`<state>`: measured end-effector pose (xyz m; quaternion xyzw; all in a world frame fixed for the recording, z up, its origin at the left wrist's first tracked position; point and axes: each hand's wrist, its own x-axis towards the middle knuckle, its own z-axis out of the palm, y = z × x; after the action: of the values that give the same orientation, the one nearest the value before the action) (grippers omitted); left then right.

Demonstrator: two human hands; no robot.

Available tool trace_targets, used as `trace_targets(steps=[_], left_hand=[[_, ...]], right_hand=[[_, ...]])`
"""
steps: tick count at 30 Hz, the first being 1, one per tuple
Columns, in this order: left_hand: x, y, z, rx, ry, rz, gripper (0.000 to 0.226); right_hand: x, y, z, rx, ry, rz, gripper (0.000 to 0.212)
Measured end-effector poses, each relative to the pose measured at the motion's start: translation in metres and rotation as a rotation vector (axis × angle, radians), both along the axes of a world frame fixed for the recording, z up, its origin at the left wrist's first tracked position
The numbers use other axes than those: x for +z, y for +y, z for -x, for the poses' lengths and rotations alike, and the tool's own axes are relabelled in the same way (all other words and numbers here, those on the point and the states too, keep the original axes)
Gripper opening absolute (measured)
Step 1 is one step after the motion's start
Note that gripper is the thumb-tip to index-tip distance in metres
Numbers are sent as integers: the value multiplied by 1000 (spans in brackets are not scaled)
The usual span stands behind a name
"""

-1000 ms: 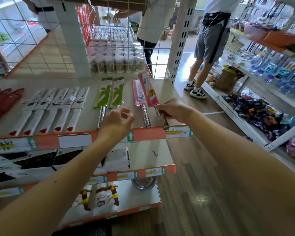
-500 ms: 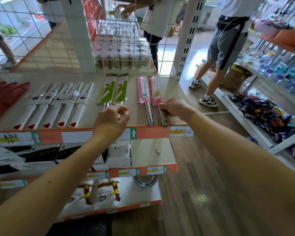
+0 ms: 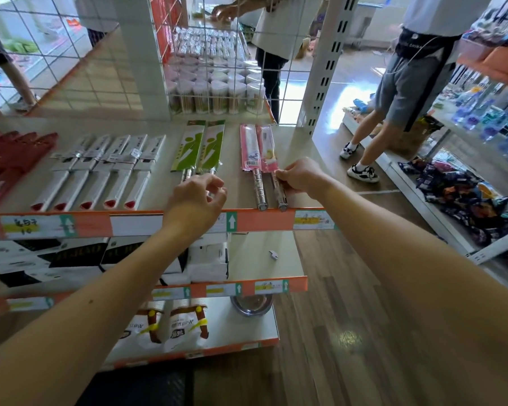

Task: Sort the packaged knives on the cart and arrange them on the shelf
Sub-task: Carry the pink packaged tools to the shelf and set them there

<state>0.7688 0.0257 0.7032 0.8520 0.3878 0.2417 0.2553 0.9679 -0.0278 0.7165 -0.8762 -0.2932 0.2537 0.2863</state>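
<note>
Right hand [image 3: 301, 178] pinches pink-packaged knife [image 3: 268, 150]; left hand [image 3: 195, 200] curls over green-packaged knives [image 3: 200, 148].

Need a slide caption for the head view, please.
Right hand pinches a pink-packaged knife beside its twin on the shelf; left hand over the green-packaged pair.

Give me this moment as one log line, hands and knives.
stage: arranging knives on top shelf | right hand: pinches right pink knife by handle | left hand: curled over green knives handles, grip unclear
</note>
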Motion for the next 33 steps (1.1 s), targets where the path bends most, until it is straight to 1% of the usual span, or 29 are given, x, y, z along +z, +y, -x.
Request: trace_targets(steps=[2,5,7,11,15,24,28,31,33], left_hand=[[-1,-1,3,8,-5,-24,29],[-3,-1,11,43,-11,-88,31],[-6,0,21,60,-2,-119,32],[-15,1,50,149,35,-148,33],[-17,-7,80,170,49,-159,32],[-27,-5,176,191,114,-91,32],[-46,2,235,146,190,-31,33],[-65,9,290,93,230,5,37],[-77,14,330,57,252,17,36]], right_hand=[[2,-4,3,19,-120,-33,40],[7,-9,19,78,-306,-114,37],[7,-10,32,142,-356,-123,38],[10,-11,60,250,-450,-79,38],[2,-12,88,275,-450,-12,36],[2,-32,183,267,-500,-86,36],[-23,-35,252,296,-441,-109,32],[-53,-33,318,304,-389,-61,34],[-73,-31,362,270,-305,-21,37]])
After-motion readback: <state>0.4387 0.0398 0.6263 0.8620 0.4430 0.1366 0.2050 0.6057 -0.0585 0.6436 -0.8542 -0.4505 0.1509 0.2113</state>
